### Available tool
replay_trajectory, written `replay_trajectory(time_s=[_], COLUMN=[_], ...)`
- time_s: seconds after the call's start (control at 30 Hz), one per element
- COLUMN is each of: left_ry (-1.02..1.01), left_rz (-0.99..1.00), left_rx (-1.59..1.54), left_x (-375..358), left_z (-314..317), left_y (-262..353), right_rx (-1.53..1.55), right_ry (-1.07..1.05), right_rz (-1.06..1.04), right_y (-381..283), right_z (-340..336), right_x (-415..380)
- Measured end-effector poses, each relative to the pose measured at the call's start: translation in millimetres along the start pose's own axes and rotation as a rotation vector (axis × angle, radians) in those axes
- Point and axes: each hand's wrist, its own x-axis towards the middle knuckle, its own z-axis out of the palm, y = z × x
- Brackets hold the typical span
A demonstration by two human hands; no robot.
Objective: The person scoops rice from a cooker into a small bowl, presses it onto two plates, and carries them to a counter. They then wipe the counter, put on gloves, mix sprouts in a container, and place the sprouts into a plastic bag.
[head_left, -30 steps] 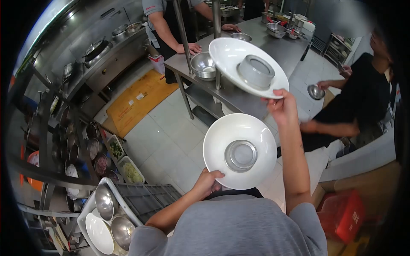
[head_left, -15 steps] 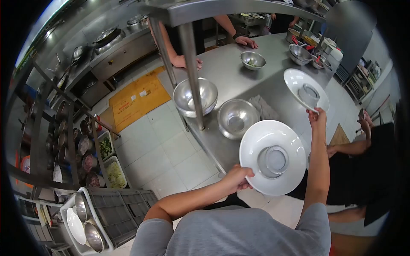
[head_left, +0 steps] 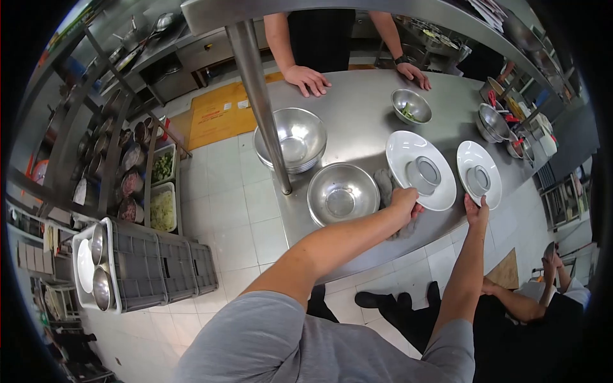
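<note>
My left hand grips the near rim of a wide white plate, which is tilted over the steel table. In the middle of that plate is a small round grey cup-like piece. To its right, my right hand holds a second white plate by its near edge. A similar grey round piece is at its centre. A grey cloth lies beside my left wrist, next to a shiny steel bowl.
Stacked steel bowls stand behind a shelf post. Across the steel table, a person rests both hands near a small bowl with green pieces. More bowls are at the right. A grey crate stands lower left.
Both plates have moved over the table and closer together: the left one forward and up, the right one slightly lower. My view has shifted, and both hands keep their hold.
</note>
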Motion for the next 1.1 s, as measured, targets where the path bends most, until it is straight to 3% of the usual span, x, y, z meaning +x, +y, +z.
replay_trajectory(time_s=[0.13, 0.2, 0.23, 0.3, 0.33, 0.43, 0.47, 0.63, 0.7, 0.77, 0.8, 0.83, 0.93, 1.07, 1.1], left_ry=[0.004, -0.085, -0.235, -0.315, -0.414, -0.556, -0.499, 0.024, 0.182, 0.359, 0.446, 0.548, 0.77, 0.926, 1.063], left_rz=[0.031, 0.057, 0.068, 0.156, 0.178, 0.284, 0.268, 0.323, 0.406, 0.513, 0.571, 0.651, 0.81, 1.069, 1.114], left_rx=[0.012, 0.085, 0.187, 0.483, 0.449, 0.566, 0.561, 0.195, 0.134, 0.099, 0.069, 0.085, 0.094, -0.11, -0.12], left_x=[18.9, 10.7, 5.7, -38.3, -84.4, -199.8, -241.5, -437.3, -526.5, -607.9, -641.3, -672.8, -787.4, -919.0, -951.4], left_z=[-3.6, -11.4, -22.4, -38.1, -53.6, -131.3, -166.2, -353.3, -419.8, -477.8, -499.7, -527.2, -586.6, -679.2, -706.1], left_y=[-7.1, -15.6, -20.3, -28.6, -20.6, -10.7, -4.1, -49.1, -77.5, -116.1, -135.5, -153.3, -179.4, -203.7, -213.0], right_rx=[0.033, -0.103, -0.137, -0.237, -0.365, -0.231, -0.283, -0.318, -0.564, -0.34, 0.052, 0.062, 0.091, 0.167, 0.167], right_ry=[0.114, 0.137, 0.123, 0.055, 0.127, 0.124, 0.053, -0.204, -0.557, -0.88, -1.066, -1.174, -1.419, -1.698, -1.737], right_rz=[-0.001, -0.056, -0.111, -0.3, -0.348, -0.524, -0.643, -0.805, -1.234, -1.018, -0.411, -0.298, -0.041, 0.058, 0.065], right_y=[9.2, 14.5, 18.0, 21.7, 19.8, 33.7, 44.6, 168.1, 245.2, 319.8, 347.1, 370.4, 413.4, 482.0, 501.5], right_z=[31.3, 34.5, 31.7, 14.8, 20.2, 73.4, 88.2, 248.2, 274.9, 313.2, 333.5, 344.1, 350.8, 359.6, 361.4], right_x=[-19.5, -31.5, -30.9, -20.9, -30.6, -124.3, -148.0, -465.5, -539.3, -639.0, -708.1, -768.7, -936.4, -1072.2, -1102.7])
